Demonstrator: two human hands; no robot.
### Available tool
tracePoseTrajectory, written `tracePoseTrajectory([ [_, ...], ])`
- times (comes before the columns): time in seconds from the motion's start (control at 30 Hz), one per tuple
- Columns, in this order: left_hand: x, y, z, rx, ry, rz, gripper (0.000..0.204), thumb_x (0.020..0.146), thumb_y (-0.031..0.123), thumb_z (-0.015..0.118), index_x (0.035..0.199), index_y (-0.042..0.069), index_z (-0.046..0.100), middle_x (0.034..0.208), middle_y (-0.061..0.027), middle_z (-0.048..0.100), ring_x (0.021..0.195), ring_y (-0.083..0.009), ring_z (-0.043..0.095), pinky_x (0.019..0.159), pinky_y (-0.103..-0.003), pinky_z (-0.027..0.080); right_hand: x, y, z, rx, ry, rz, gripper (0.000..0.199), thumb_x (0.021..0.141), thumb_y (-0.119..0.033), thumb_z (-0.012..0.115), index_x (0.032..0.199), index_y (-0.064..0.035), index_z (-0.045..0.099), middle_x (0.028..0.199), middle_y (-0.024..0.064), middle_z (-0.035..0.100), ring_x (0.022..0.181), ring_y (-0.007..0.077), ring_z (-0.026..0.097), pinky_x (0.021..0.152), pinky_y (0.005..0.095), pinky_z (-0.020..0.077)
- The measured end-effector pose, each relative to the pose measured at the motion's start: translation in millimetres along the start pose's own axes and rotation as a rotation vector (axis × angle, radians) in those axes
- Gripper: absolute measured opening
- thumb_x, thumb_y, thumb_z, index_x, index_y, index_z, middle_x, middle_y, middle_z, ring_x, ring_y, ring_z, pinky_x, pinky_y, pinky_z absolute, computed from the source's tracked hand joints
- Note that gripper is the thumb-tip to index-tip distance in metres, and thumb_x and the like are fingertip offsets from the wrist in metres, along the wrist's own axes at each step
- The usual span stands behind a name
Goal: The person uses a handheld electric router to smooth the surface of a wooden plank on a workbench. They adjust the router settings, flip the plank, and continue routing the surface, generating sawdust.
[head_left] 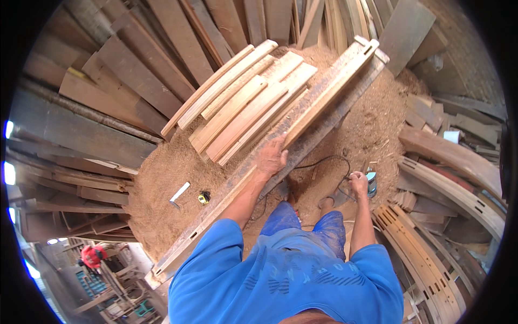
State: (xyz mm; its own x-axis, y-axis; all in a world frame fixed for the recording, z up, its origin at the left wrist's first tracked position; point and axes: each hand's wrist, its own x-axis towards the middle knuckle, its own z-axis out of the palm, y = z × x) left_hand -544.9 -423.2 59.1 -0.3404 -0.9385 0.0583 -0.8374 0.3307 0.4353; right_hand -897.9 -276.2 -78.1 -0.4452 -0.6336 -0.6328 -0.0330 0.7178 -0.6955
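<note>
Left hand [271, 156] is laid flat, fingers spread, on a long mortised beam [280, 146] crossing the frame's centre diagonally; right hand [358, 182] is clamped on a blue power tool [371, 183]. Stiff and probably heavy, the beam is best gripped along its edges.

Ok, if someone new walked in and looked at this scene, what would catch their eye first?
Probably the long curved wooden beam running diagonally across the sawdust-covered floor, with the left hand pressed flat on it. Just beyond it lies a fanned stack of pale curved slats. At lower right, the right hand grips a blue power tool with a black cord looping over the sawdust.
</note>
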Motion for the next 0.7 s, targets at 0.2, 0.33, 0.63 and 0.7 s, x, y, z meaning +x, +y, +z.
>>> tracePoseTrajectory([
  [0.2, -45.9, -24.1, -10.0, -0.131, 0.006, -0.108, 0.064, 0.08, 0.023, 0.072, 0.139, 0.009, 0.049, 0.121, -0.0209, 0.057, 0.117, -0.0378, 0.053, 0.1, -0.049, 0.044, -52.0, -94.1, 102.8, 0.08, -0.148, -0.066, 0.053, 0.088, -0.032, 0.072, 0.128, 0.0001, 0.058, 0.101, 0.0077, 0.067, 0.072, 0.0127, 0.064, 0.057, 0.0253, 0.0508],
  [0.33, -113.1, -71.7, -34.9, -0.278, -0.224, -0.265, 0.079, 0.079, 0.036, 0.075, 0.145, 0.007, 0.041, 0.134, -0.0231, 0.056, 0.123, -0.0406, 0.053, 0.107, -0.048, 0.042, -107.4, -169.8, 173.2, 0.089, -0.217, -0.025, 0.075, 0.086, -0.04, 0.074, 0.141, 0.0022, 0.045, 0.115, 0.015, 0.065, 0.075, 0.0144, 0.063, 0.058, 0.0266, 0.0516],
  [0.63, -308.5, -203.5, -93.2, -0.224, -0.707, -0.437, 0.113, 0.066, 0.042, 0.082, 0.155, 0.007, 0.023, 0.137, -0.0278, 0.055, 0.126, -0.0433, 0.053, 0.11, -0.047, 0.04, -96.5, -174.9, 271.9, -0.192, -0.016, -0.082, 0.064, 0.076, -0.031, 0.08, 0.117, 0.0132, 0.058, 0.109, 0.021, 0.068, 0.088, 0.0266, 0.068, 0.075, 0.0367, 0.0546],
  [0.7, -321.7, -196.6, -91.1, -0.21, -0.697, -0.428, 0.114, 0.065, 0.04, 0.083, 0.155, 0.007, 0.022, 0.139, -0.0279, 0.053, 0.129, -0.0432, 0.05, 0.112, -0.046, 0.038, -104.4, -173.7, 263.0, 0.015, -0.122, -0.085, 0.05, 0.075, -0.025, 0.08, 0.105, 0.0125, 0.066, 0.101, 0.0197, 0.07, 0.082, 0.0265, 0.069, 0.074, 0.0369, 0.0545],
])
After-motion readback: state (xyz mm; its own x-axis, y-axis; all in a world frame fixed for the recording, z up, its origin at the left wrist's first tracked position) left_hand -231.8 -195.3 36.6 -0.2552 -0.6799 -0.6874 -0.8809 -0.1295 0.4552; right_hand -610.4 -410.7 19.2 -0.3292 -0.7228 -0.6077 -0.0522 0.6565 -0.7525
